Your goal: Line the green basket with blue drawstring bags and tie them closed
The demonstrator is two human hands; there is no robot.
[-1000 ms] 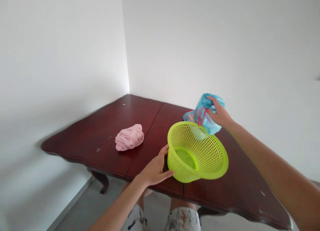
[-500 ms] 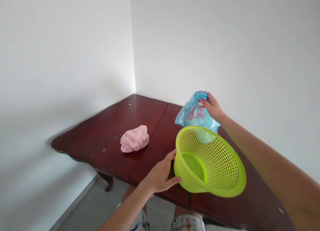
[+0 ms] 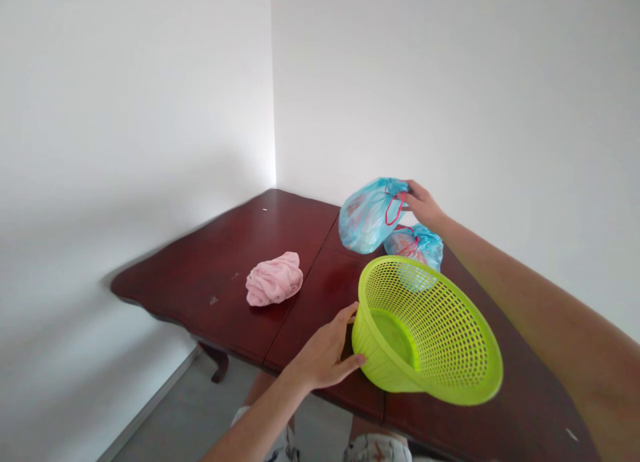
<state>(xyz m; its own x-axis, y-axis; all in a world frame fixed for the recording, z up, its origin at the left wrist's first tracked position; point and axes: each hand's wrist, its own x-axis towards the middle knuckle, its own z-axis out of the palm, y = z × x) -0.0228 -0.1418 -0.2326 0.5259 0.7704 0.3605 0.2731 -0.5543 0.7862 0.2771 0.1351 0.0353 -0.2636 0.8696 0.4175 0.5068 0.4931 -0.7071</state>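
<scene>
Pinched at its gathered top, a blue translucent plastic bag with a pink drawstring hangs from my right hand, over the far part of the table. Something pale shows through it, too unclear to name. Behind the basket rests a second blue bag with pink string. My left hand grips the side of a yellow-green plastic basket, thumb and fingers against its outer wall. The basket tilts, its mouth facing right and toward me, and nothing lies inside.
A crumpled pink cloth lies left of the basket on the dark red wooden table. White walls meet in a corner behind the table. My legs show below its front edge.
My right hand has lifted the bag and shifted it slightly left, uncovering the second blue bag behind the basket. My left hand stays on the basket.
</scene>
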